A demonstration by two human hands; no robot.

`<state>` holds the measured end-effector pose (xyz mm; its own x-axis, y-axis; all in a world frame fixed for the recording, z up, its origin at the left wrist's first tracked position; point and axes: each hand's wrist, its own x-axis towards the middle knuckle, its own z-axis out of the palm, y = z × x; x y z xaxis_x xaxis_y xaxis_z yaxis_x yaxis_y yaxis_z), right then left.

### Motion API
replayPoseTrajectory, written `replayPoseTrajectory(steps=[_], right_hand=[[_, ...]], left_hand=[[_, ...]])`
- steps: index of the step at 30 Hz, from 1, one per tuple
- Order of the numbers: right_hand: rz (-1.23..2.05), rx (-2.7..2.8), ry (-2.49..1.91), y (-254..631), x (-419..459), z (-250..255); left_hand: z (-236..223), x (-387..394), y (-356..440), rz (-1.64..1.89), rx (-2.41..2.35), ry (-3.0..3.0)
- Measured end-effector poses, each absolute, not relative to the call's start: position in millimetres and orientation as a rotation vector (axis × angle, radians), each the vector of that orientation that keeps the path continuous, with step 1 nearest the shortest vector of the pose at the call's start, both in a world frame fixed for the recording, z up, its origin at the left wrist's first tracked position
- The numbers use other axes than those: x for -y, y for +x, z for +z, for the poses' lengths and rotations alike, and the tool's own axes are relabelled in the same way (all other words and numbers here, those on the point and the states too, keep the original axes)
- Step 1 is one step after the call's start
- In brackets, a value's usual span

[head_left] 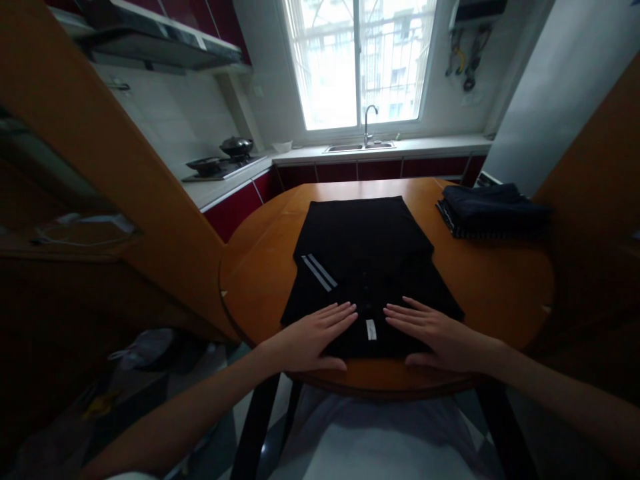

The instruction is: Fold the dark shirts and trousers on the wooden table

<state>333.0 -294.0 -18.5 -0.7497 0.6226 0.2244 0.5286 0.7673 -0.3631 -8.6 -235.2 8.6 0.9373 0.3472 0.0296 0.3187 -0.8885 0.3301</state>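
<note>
A black garment [365, 233] lies spread on the round wooden table [260, 267], folded inward so its outline is angular. Two pale stripes [319, 272] cross its left part, and a small white label [371, 329] shows near the edge closest to me. My left hand [317, 337] rests flat on the garment's near left part, fingers stretched out. Mirroring it, my right hand [433, 333] lies flat on the near right part, its fingers pointing toward the label. Neither hand grips the cloth.
A stack of folded dark clothes [493, 210] sits at the table's right side. Beyond the table is a kitchen counter [430, 143] with a sink and tap [367, 127]. On the left, pans [236, 147] stand on a stove. A wooden cabinet frame [150, 173] rises at the left.
</note>
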Motion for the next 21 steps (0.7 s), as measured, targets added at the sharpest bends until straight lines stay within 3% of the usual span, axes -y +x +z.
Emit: replayPoseTrajectory(steps=[5,12,21], right_hand=[[0.381,2.507,-0.872,335.2,291.1,-25.1],[0.705,2.042,-1.277,323.3,282.4,-11.3],[0.72,1.768,-1.571,308.2,239.7,-2.4]], left_hand=[[5.2,236.0,-15.9,0.198,-0.521,2.706],[4.8,227.8,-9.6,0.494,-0.929,2.29],[9.8,196.4,8.6,0.609,-1.161,2.172]])
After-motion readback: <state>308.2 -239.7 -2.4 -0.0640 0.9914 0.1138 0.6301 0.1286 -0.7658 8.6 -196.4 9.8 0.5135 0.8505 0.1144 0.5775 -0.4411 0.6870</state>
